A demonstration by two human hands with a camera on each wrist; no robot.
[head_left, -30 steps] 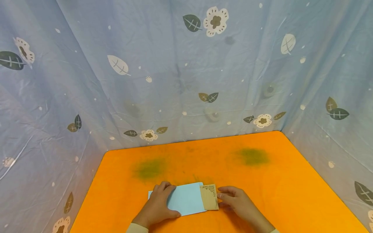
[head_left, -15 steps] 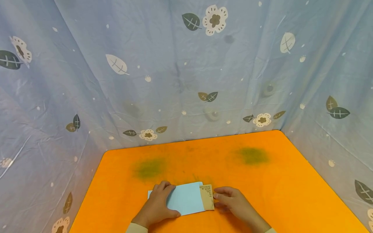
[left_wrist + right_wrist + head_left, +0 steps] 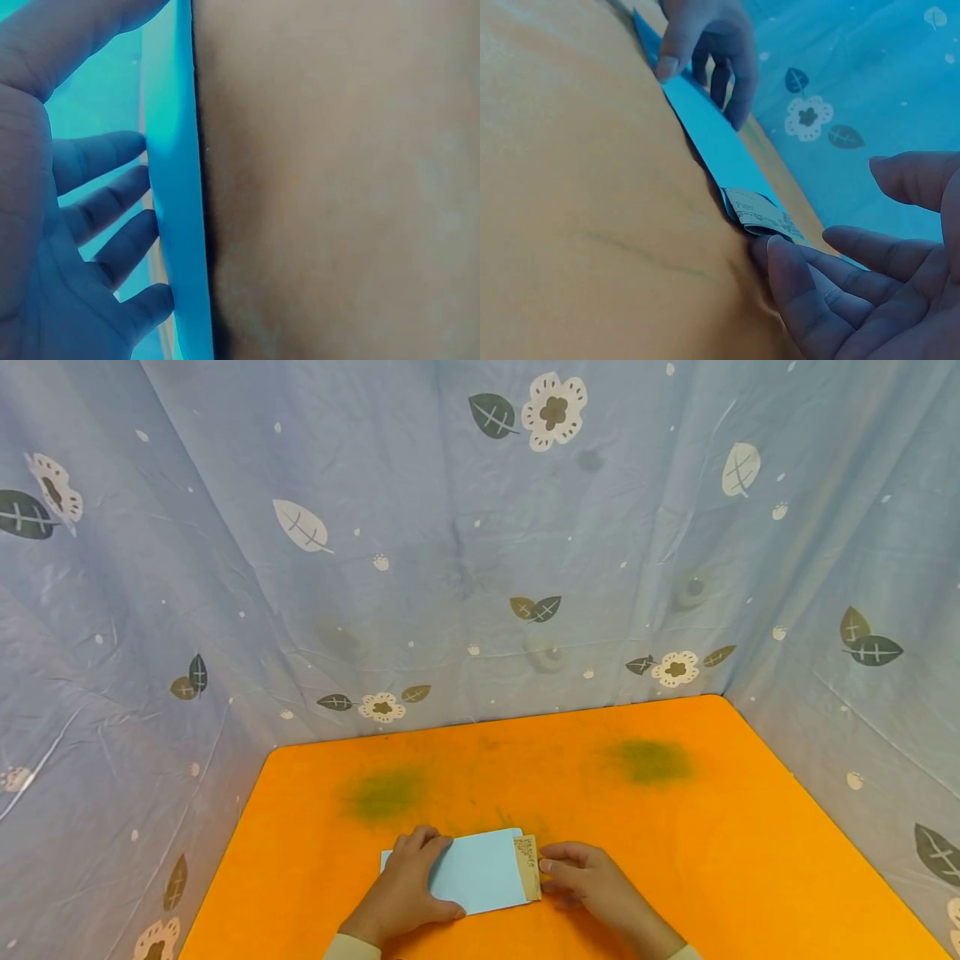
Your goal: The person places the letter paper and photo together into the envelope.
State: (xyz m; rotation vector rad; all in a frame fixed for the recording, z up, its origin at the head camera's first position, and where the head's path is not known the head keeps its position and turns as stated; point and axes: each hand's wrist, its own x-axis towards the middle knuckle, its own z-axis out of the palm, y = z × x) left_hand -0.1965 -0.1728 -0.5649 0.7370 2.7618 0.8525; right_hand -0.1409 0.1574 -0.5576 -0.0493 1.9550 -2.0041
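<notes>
A light-blue envelope (image 3: 477, 870) lies near the front of the orange table, its mouth towards the right. My left hand (image 3: 411, 885) grips it across the left half, thumb along the near edge and fingers over the far edge. From the mouth sticks out a short strip of a tan card (image 3: 528, 868) with dark print; the rest is hidden inside. In the right wrist view the tan card (image 3: 757, 210) bows slightly at its end. My right hand (image 3: 588, 881) touches that outer end with its fingertips, fingers loosely bent and not wrapped round it.
The orange table (image 3: 750, 843) has two greenish smudges towards the back. A pale blue curtain (image 3: 465, 543) with flowers and leaves hangs behind the table and along both sides.
The tan card has slid leftwards into the envelope, so less of it shows. My right hand has moved left along with it. My left hand and the envelope have stayed put.
</notes>
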